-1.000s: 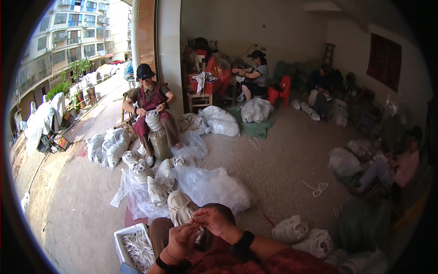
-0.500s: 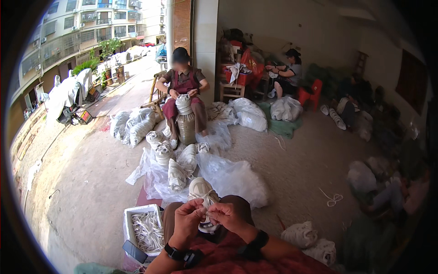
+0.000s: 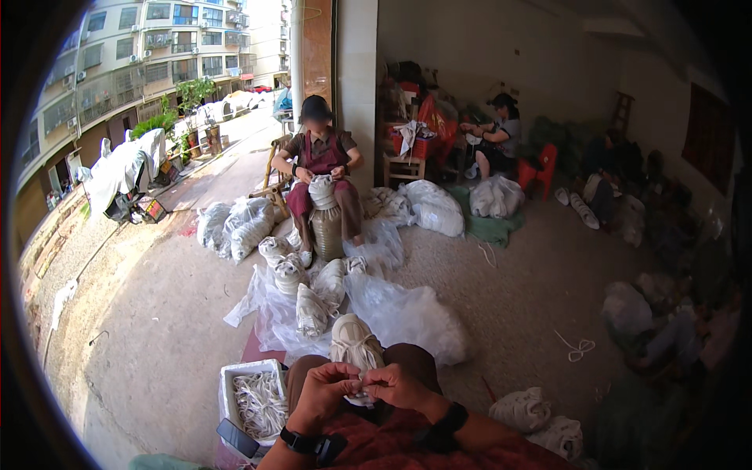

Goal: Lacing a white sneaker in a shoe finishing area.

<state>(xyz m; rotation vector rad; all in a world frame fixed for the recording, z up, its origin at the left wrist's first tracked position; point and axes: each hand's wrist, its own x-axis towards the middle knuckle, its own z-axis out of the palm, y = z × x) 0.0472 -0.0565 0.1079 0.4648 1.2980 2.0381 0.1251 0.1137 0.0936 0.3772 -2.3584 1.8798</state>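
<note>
**Two Hands Meet Over a Pale Shoe [image 3: 352, 338]**

The pale shoe sits at the person's lap, between the knees [image 3: 413, 362], toe pointing away. Above its lacing, the left hand [image 3: 323, 392] and right hand [image 3: 398, 388] each pinch thumb to finger, tips nearly together; any strand between them is too fine to make out. Beside the left knee stands a white box [image 3: 228, 392] of laces [image 3: 260, 406], a phone [image 3: 237, 438] at its near corner. Beyond lie clear plastic [image 3: 411, 317], more shoes [image 3: 312, 310] and a seated co-worker [image 3: 321, 157].
</note>
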